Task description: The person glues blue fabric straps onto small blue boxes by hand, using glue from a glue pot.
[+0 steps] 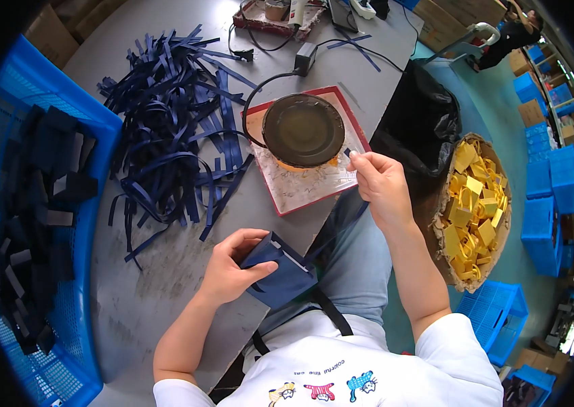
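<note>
My left hand [236, 266] is wrapped around a small dark blue box [280, 271] at the table's front edge, thumb across its face. A narrow dark blue ribbon [340, 232] runs from the box up to my right hand [380, 184]. The fingers of that hand are pinched on the ribbon, and a short dark end pokes out past the fingertips. Just left of those fingertips stands a round pot [303, 129] with a brownish surface inside a dark rim. It sits on a stained red-edged tray [293, 195].
Loose blue ribbons [171, 129] lie heaped at the table's left. Beside them stands a blue crate [90, 271] of dark boxes. A black bag [419, 112] and a carton of yellow pieces [475, 210] are at right. A power cord [253, 102] runs beside the pot.
</note>
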The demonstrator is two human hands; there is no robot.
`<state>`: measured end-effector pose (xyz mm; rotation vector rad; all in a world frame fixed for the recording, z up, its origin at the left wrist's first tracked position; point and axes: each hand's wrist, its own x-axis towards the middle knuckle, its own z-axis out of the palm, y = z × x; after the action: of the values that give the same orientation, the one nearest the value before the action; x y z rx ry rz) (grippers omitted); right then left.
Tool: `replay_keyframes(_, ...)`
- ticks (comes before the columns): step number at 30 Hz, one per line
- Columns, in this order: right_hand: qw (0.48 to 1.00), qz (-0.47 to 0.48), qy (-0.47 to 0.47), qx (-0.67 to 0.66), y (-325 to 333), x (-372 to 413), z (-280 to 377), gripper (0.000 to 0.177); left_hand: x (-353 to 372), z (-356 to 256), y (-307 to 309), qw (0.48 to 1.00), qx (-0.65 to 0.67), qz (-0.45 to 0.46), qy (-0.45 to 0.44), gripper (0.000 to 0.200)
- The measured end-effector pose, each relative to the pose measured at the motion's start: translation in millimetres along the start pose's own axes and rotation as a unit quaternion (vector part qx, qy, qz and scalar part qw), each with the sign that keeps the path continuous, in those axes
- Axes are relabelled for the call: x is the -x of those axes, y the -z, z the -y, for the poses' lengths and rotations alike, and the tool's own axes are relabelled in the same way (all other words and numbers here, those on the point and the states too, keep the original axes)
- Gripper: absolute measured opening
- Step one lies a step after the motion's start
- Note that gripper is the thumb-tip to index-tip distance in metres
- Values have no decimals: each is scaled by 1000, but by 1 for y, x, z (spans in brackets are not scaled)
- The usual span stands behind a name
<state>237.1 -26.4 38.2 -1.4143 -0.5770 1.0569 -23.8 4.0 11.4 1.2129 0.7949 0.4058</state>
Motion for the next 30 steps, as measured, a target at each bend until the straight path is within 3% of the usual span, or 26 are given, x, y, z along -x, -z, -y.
replay_keyframes(24, 997, -31, 10, 74, 1, -7, -9, 23, -1, 5, 2, 1000, -1, 12, -6, 43)
replay_keyframes(27, 999, 8, -34, -1, 10, 6, -6, 22, 1, 2, 2, 999, 27, 23, -9, 44)
replay_keyframes(30, 987, 124, -99, -27, 8, 24, 9, 21, 6, -7, 3, 998, 57, 40, -5, 46)
